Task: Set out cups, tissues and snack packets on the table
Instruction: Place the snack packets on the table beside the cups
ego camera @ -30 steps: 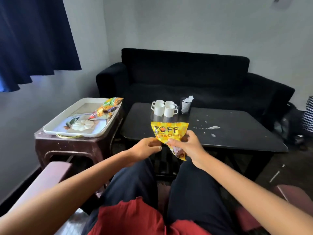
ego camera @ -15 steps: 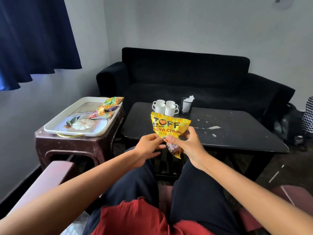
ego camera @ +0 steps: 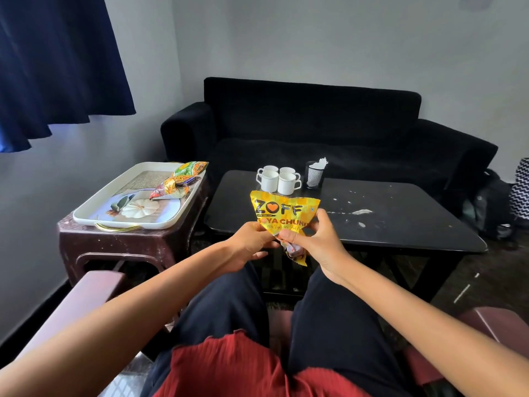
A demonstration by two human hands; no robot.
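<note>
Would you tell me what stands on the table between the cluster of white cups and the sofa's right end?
In the head view, a black mesh holder with white tissues stands right of the cups.

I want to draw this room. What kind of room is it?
Probably a living room: a black sofa faces a low black table holding white cups, and a blue curtain hangs at the left.
</note>
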